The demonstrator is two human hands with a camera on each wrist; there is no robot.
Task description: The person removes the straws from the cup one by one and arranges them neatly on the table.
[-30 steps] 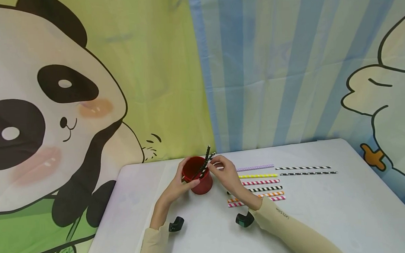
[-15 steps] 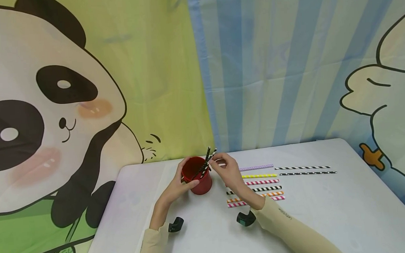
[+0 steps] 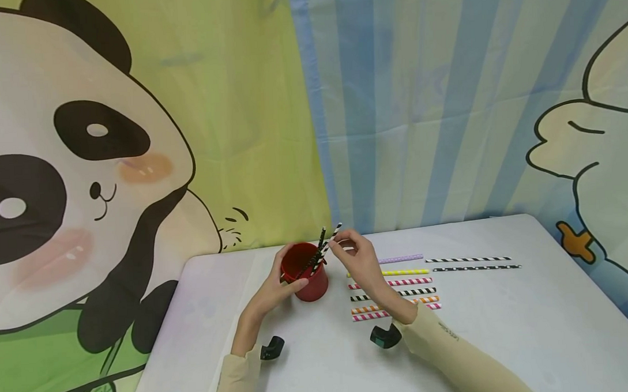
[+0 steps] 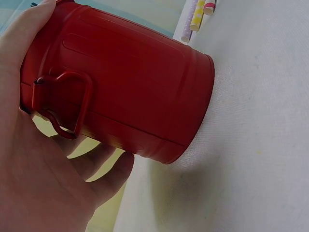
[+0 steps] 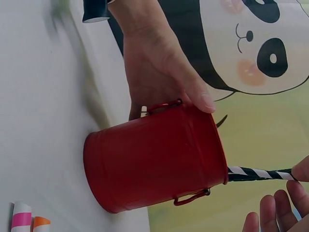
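I am steadying the red bucket [image 3: 306, 274] with my left hand [image 3: 273, 290], its grip wrapping the wall so it cannot tip; my right hand [image 3: 360, 261] is pinching one black-and-white straw [image 3: 330, 241] above the rim. Two straws are leaning inside; eight are lying on the counter [image 3: 505, 328] beyond the right grip

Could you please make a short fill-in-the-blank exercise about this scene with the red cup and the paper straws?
1. The left hand holds the ____ cup, which stands on the white table.
2. The right hand pinches a black-and-white striped ____ at the cup's rim.
3. The purple dotted straw lies directly behind the ____ straw.
4. The backdrop on the left shows a ____.

Missing words: red; straw; yellow; panda
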